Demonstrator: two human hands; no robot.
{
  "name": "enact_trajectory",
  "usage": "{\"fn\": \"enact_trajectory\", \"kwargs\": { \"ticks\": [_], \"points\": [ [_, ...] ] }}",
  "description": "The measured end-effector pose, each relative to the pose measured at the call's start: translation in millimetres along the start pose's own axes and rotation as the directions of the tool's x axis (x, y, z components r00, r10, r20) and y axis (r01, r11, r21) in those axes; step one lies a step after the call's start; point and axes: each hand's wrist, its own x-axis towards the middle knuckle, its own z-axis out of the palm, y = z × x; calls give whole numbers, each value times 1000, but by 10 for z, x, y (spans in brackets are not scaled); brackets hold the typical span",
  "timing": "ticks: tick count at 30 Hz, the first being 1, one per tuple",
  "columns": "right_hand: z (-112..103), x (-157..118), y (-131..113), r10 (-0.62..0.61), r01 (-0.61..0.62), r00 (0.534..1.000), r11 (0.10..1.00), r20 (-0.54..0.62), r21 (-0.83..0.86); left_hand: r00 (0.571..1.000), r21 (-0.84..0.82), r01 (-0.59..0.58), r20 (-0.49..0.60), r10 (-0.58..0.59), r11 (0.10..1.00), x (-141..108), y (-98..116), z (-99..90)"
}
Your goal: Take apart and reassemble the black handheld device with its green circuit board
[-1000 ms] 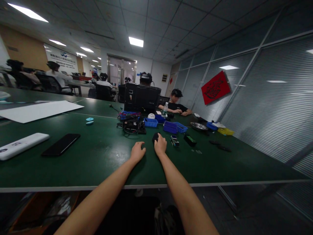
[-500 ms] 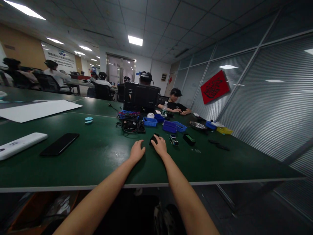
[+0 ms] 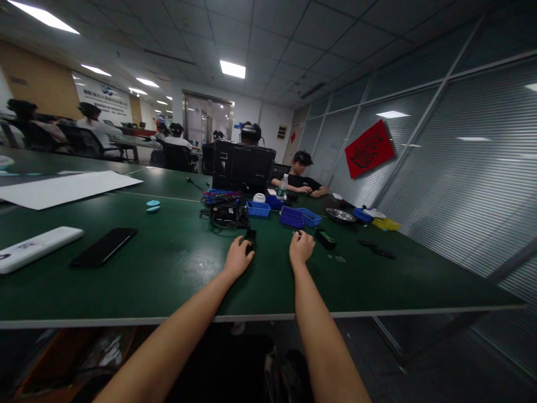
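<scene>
My left hand (image 3: 240, 256) is closed on a small black box (image 3: 250, 236) near the middle of the green table (image 3: 168, 280). To its right, my right hand (image 3: 302, 246) has its fingers curled down over the small circuit board, which is almost wholly hidden beneath them. Just right of that hand lies a black case with a green board (image 3: 325, 239) in it. Blue trays (image 3: 258, 209) and a black device with cables (image 3: 224, 215) are behind my hands.
A monitor (image 3: 243, 166) and a water bottle (image 3: 283, 186) stand further back. A metal bowl (image 3: 340, 215) is at the right. A black phone (image 3: 104, 247) and a white device (image 3: 39, 249) lie left. A person (image 3: 301, 176) sits across the table.
My right hand has left the black box and moved right onto the circuit board. The black box has shifted left into my left hand, which has closed on it.
</scene>
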Motion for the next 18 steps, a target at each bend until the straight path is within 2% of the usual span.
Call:
{"fn": "enact_trajectory", "kwargs": {
  "ticks": [2, 3, 6, 15, 18],
  "points": [
    [-35, 105, 178, 165, -168, 986, 980, -35, -109, 1000, -8, 24, -4, -24, 1000, 2, 0, -12],
    [-36, 137, 242, 227, -223, 974, 962, 8, -155, 999, -15, 33, -8, -33, 999, 4, 0, -16],
    [10, 167, 320, 284, -239, 946, 936, 156, -257, 999, -35, 43, -15, -43, 998, 6, -2, -24],
    [159, 68, 213, 41, 6, 981, 970, 188, -245, 998, -62, 55, -14, -56, 997, 7, -1, -24],
    [128, 60, 189, 24, 17, 981, 978, 191, -209, 999, -65, 52, -13, -53, 997, 13, -21, 0]
  ]
}}
